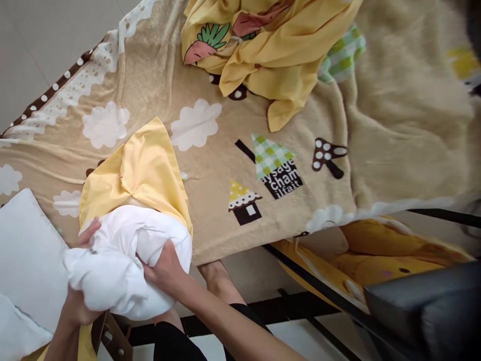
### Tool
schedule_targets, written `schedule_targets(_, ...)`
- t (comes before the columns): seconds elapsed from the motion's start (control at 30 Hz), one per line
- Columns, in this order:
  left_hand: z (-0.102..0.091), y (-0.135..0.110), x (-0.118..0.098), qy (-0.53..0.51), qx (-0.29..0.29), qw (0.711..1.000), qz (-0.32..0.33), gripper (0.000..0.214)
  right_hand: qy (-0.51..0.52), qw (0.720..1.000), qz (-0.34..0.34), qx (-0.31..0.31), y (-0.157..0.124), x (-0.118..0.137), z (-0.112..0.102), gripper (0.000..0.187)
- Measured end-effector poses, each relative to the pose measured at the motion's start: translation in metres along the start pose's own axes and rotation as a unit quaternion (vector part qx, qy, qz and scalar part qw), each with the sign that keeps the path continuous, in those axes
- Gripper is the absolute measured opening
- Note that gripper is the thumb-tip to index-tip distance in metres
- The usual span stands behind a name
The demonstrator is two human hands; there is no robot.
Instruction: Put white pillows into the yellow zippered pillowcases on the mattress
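A white pillow (124, 265) sits partly inside a plain yellow pillowcase (139, 175) at the near edge of the bed. My right hand (165, 273) is closed on the pillow's bunched white fabric near the case's opening. My left hand (80, 281) grips the pillow's left end, with its thumb over the top and its fingers mostly hidden beneath. The far part of the pillow is hidden inside the case.
A beige fleece blanket (233, 125) with clouds, houses and mushrooms covers the bed. A crumpled yellow carrot-print cloth (263, 45) lies at the far side. A second white pillow (26, 260) lies at left. A dark bed frame bar (311, 286) and my knees (214, 276) are below.
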State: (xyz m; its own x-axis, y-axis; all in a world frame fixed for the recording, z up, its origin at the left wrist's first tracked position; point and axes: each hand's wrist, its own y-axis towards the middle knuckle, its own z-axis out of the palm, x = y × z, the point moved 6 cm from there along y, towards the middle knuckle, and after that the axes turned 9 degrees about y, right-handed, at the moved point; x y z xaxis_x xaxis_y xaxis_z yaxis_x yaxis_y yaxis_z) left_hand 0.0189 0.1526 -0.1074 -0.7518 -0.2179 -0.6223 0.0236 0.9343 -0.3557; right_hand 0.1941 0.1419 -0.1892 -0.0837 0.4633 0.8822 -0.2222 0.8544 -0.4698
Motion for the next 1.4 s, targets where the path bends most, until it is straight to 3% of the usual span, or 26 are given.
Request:
schedule_targets(0.13,0.028,-0.003,-0.012,-0.007,0.160,0.987,-0.020,0.125,0.059,0.995,0.083,0.004,-0.013,0.001,0.017,0.030)
schedule_targets(0.23,0.050,-0.016,-0.006,0.002,0.268,0.961,-0.072,0.103,0.099,0.988,0.110,0.049,-0.029,0.003,0.011,0.033)
schedule_targets(0.3,0.058,-0.025,0.003,0.011,0.285,0.953,-0.104,0.082,0.115,0.975,0.110,0.153,-0.030,0.006,0.003,0.035)
schedule_targets(0.4,0.068,-0.040,0.015,0.020,0.291,0.947,-0.137,0.060,0.130,0.908,0.103,0.385,-0.018,0.011,-0.012,0.028)
schedule_targets(0.43,0.071,-0.043,0.018,0.023,0.293,0.945,-0.145,0.057,0.119,0.897,0.107,0.413,-0.005,0.008,-0.020,0.025)
schedule_targets(0.47,0.073,-0.046,0.020,0.026,0.295,0.943,-0.151,0.056,0.089,0.909,0.111,0.392,0.013,0.002,-0.028,0.023)
schedule_targets(0.53,0.074,-0.048,0.021,0.036,0.300,0.941,-0.153,0.055,-0.032,0.963,0.113,0.242,0.057,-0.015,-0.042,0.027)
schedule_targets(0.57,0.074,-0.047,0.020,0.041,0.305,0.940,-0.145,0.052,-0.116,0.975,0.107,0.160,0.075,-0.023,-0.044,0.033)
schedule_targets(0.63,0.074,-0.044,0.013,0.060,0.328,0.936,-0.113,0.041,-0.282,0.953,0.080,0.078,0.101,-0.035,-0.033,0.061)
schedule_targets(0.7,0.075,-0.039,0.003,0.104,0.360,0.926,-0.053,0.027,-0.396,0.913,0.050,0.085,0.116,-0.042,-0.011,0.069)
schedule_targets(0.77,0.077,-0.030,-0.008,0.164,0.373,0.913,0.026,0.028,-0.446,0.890,0.036,0.090,0.125,-0.042,0.001,0.053)
schedule_targets(0.87,0.083,-0.002,-0.021,0.227,0.314,0.914,0.122,0.034,-0.446,0.890,0.037,0.090,0.127,-0.027,-0.003,0.039)
schedule_targets(0.93,0.094,0.024,-0.022,0.204,0.280,0.927,0.141,0.032,-0.439,0.893,0.014,0.099,0.122,-0.011,-0.010,0.035)
schedule_targets(1.1,0.130,0.071,0.006,0.073,0.319,0.940,0.093,0.035,-0.416,0.903,-0.071,0.087,0.094,0.012,-0.024,0.031)
schedule_targets(1.23,0.126,0.088,0.034,0.106,0.207,0.972,0.027,0.040,-0.395,0.910,-0.113,0.053,0.082,0.010,-0.029,0.030)
schedule_targets(1.4,0.112,0.100,0.052,0.141,0.129,0.981,-0.026,0.034,-0.394,0.915,-0.083,0.023,0.091,0.003,-0.036,0.032)
